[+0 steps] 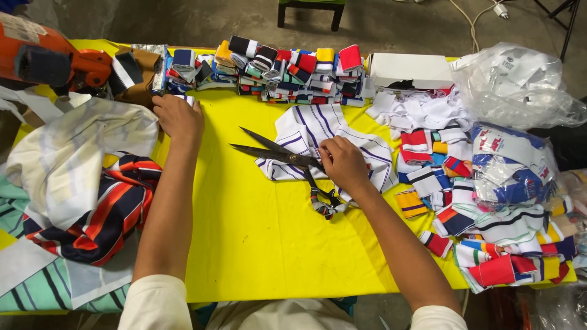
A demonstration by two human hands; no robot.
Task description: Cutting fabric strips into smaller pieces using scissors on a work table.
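The yellow table [257, 244] carries everything, and the scissors [287, 157] near its middle serve as the landmark. Left of the scissors lies a heap of striped cloth [79, 183]; beyond them, along the far edge, stands a row of folded ribbed bands [275, 70]; to their right is a loose pile of coloured bands [483, 214], with clear plastic bags [520, 85] behind it.

Under and just right of the scissors lies a white piece with purple stripes [318, 137]. The right hand [345, 164] rests on it, fingers curled together near the pivot and touching the scissors' handle side; whether they grip the handle I cannot tell. The left hand [178, 116], far left of the scissors, lies flat with fingers together at the end of the band row.

The scissors lie flat with blades parted, tips pointing left and slightly away, handles toward the person; their long axis runs diagonally across the table.

This looks like a pause between cuts. The next move would call for a firm grip through the handle loops and the white piece held flat.
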